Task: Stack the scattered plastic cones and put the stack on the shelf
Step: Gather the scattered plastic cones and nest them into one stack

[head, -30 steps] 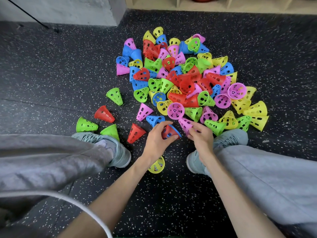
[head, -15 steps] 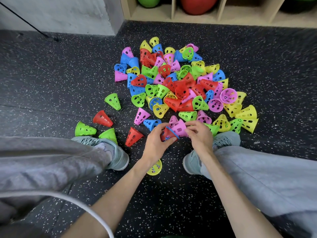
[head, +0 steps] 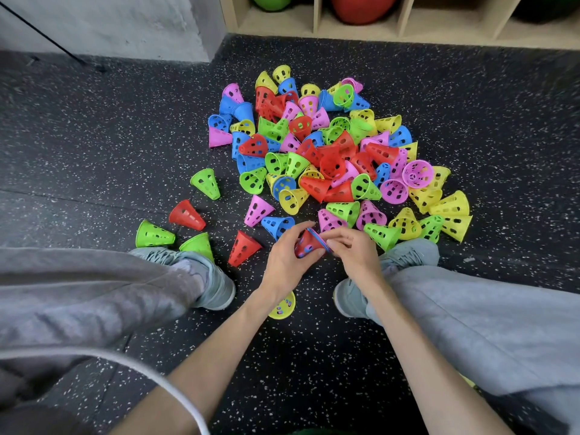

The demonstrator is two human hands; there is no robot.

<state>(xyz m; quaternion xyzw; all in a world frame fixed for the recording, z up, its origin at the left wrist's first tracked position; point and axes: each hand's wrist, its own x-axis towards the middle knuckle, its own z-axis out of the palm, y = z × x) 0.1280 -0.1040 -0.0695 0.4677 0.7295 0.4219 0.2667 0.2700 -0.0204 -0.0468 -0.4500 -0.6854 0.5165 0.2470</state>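
Stack [head: 309, 243] lies gripped in left hand [head: 284, 262], wide rim toward right hand [head: 353, 251], whose fingers pinch that rim.

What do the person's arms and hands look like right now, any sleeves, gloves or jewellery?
Both forearms are bare to the frame's bottom edge, no sleeves showing. The left hand and right hand wear no gloves; no rings or watch are visible. A white cable curves past the left forearm.
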